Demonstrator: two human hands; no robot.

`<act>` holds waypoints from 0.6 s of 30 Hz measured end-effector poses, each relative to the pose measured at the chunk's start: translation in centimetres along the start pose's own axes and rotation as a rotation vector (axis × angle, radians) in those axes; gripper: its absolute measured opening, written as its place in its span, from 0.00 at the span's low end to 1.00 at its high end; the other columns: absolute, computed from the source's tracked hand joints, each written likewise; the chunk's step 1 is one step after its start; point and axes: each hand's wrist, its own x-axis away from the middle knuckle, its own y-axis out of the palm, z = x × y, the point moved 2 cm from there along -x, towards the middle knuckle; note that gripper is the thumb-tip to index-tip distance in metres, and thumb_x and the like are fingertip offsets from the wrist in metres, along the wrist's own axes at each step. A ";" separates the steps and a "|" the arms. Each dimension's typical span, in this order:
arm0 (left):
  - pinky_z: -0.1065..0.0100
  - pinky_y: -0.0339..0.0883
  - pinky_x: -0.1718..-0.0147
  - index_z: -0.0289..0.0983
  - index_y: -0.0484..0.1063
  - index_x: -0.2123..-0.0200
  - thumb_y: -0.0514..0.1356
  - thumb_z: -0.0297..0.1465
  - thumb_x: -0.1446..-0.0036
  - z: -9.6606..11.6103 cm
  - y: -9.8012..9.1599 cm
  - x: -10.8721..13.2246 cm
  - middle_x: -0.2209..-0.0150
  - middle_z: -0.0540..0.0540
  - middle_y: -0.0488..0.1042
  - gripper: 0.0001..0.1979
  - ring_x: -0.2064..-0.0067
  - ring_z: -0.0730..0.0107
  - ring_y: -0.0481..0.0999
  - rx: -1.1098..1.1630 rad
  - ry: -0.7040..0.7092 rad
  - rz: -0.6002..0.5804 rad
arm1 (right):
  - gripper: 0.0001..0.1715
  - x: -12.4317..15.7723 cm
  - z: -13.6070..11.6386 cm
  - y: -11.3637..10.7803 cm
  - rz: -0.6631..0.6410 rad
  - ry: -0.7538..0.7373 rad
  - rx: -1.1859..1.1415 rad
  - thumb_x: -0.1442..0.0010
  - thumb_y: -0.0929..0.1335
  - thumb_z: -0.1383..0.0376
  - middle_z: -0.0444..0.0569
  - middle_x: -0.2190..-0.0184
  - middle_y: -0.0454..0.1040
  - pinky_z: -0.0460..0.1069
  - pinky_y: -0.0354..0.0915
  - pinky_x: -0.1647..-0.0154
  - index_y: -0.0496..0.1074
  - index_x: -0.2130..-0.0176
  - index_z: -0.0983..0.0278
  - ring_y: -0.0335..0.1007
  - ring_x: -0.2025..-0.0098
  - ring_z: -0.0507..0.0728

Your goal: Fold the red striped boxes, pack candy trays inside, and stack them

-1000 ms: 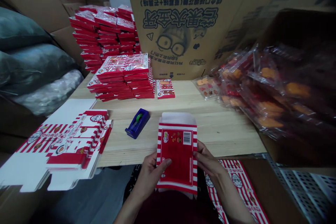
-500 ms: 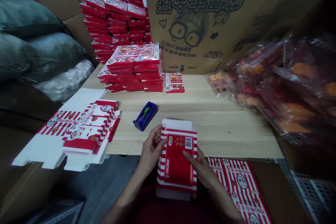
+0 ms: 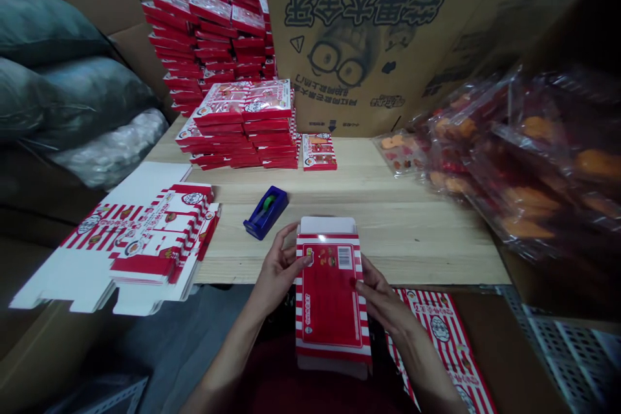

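A red-and-white striped cardboard box [image 3: 332, 297] is held upright in front of my body, its printed back with a barcode facing me. White flaps stick out at its top and bottom ends. My left hand [image 3: 281, 268] grips the left edge, thumb lying on the printed face. On the opposite edge my right hand [image 3: 381, 297] holds the box with the thumb at the side; its other fingers are partly hidden. A blue tape dispenser [image 3: 266, 213] with green tape sits on the table just beyond my left hand.
Flat striped cartons [image 3: 155, 226] lie stacked at the table's left. Filled boxes [image 3: 242, 123] are piled behind, with one single box [image 3: 319, 152] beside them. A large brown carton [image 3: 359, 45] stands at the back. Plastic bags of sweets [image 3: 514, 162] heap up on the right.
My right thumb has slid from the printed face to the right edge of the box. The box is turned slightly; the whole view has shifted a little.
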 end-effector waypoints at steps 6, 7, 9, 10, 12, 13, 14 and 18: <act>0.56 0.78 0.52 0.46 0.60 0.34 0.65 0.38 0.37 -0.4 0.1 0.1 0.48 0.41 0.81 0.30 0.50 0.53 0.84 -0.043 0.024 -0.031 | 0.59 -1.3 0.6 1.0 0.151 -0.175 0.147 0.47 0.81 0.61 0.46 0.36 0.74 0.63 0.66 0.34 0.53 0.28 0.45 0.72 0.37 0.64; 0.56 0.77 0.51 0.45 0.62 0.35 0.65 0.38 0.36 -0.5 0.1 0.0 0.47 0.41 0.81 0.29 0.49 0.54 0.83 -0.054 0.040 -0.021 | 0.59 -1.3 0.6 1.3 0.163 -0.199 0.176 0.45 0.79 0.61 0.45 0.36 0.74 0.63 0.67 0.35 0.49 0.27 0.44 0.73 0.38 0.64; 0.57 0.76 0.48 0.45 0.64 0.36 0.65 0.37 0.36 -0.7 0.0 -0.2 0.46 0.41 0.80 0.27 0.47 0.55 0.82 -0.067 0.068 -0.008 | 0.55 -1.2 0.3 1.6 0.170 -0.267 0.239 0.40 0.77 0.60 0.45 0.35 0.72 0.63 0.65 0.34 0.48 0.26 0.42 0.72 0.37 0.62; 0.57 0.75 0.47 0.45 0.64 0.36 0.64 0.37 0.36 -0.8 -0.1 -0.4 0.46 0.41 0.80 0.26 0.46 0.55 0.82 -0.071 0.076 -0.006 | 0.51 -1.1 0.1 1.7 0.175 -0.310 0.274 0.39 0.76 0.60 0.44 0.33 0.70 0.62 0.64 0.32 0.51 0.27 0.43 0.70 0.35 0.62; 0.58 0.74 0.47 0.44 0.65 0.36 0.64 0.37 0.36 -0.7 -0.3 -0.7 0.46 0.41 0.80 0.26 0.47 0.56 0.81 -0.077 0.073 -0.018 | 0.42 -1.2 -0.7 1.7 0.187 -0.391 0.336 0.37 0.74 0.59 0.44 0.30 0.65 0.61 0.61 0.30 0.59 0.30 0.45 0.64 0.31 0.62; 0.59 0.74 0.48 0.44 0.65 0.37 0.64 0.37 0.36 -0.7 -0.4 -0.8 0.46 0.41 0.80 0.26 0.47 0.57 0.82 -0.079 0.067 -0.031 | 0.38 -1.3 -1.0 1.7 0.190 -0.419 0.353 0.36 0.74 0.58 0.44 0.30 0.64 0.61 0.60 0.29 0.62 0.32 0.45 0.63 0.30 0.62; 0.60 0.75 0.49 0.43 0.65 0.37 0.65 0.37 0.36 -0.6 -0.5 -1.0 0.47 0.41 0.80 0.26 0.48 0.57 0.82 -0.081 0.060 -0.045 | 0.35 -1.5 -1.3 1.6 0.189 -0.439 0.360 0.35 0.73 0.58 0.44 0.30 0.64 0.61 0.61 0.30 0.64 0.33 0.46 0.63 0.31 0.62; 0.64 0.74 0.53 0.41 0.68 0.40 0.64 0.39 0.35 -0.7 -1.1 -1.4 0.48 0.42 0.80 0.22 0.51 0.59 0.81 -0.102 0.071 -0.047 | 0.24 -2.5 -1.9 1.4 0.141 -0.424 0.378 0.33 0.71 0.55 0.47 0.38 0.73 0.57 0.70 0.41 0.68 0.40 0.49 0.74 0.41 0.61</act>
